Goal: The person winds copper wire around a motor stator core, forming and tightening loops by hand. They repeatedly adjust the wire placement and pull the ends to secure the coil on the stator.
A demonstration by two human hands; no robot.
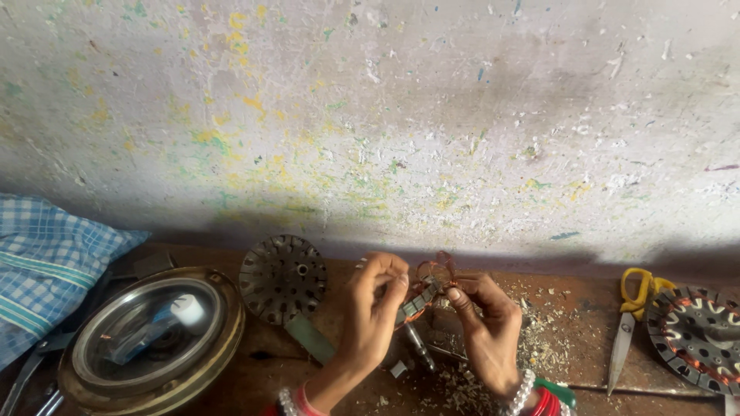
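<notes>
My left hand and my right hand meet at the middle of a worn brown bench. Between their fingertips they pinch a small bundle of copper wire coil with loops sticking up. Both hands grip it, the left from the left side and the right from the right. Bangles show on both wrists at the bottom edge. A small metal rod lies on the bench just below the coil.
A bare slotted stator core stands left of my hands. A round metal cover holding a small bottle sits further left, next to a blue checked cloth. Yellow-handled scissors and a wound stator lie right. Scraps litter the bench.
</notes>
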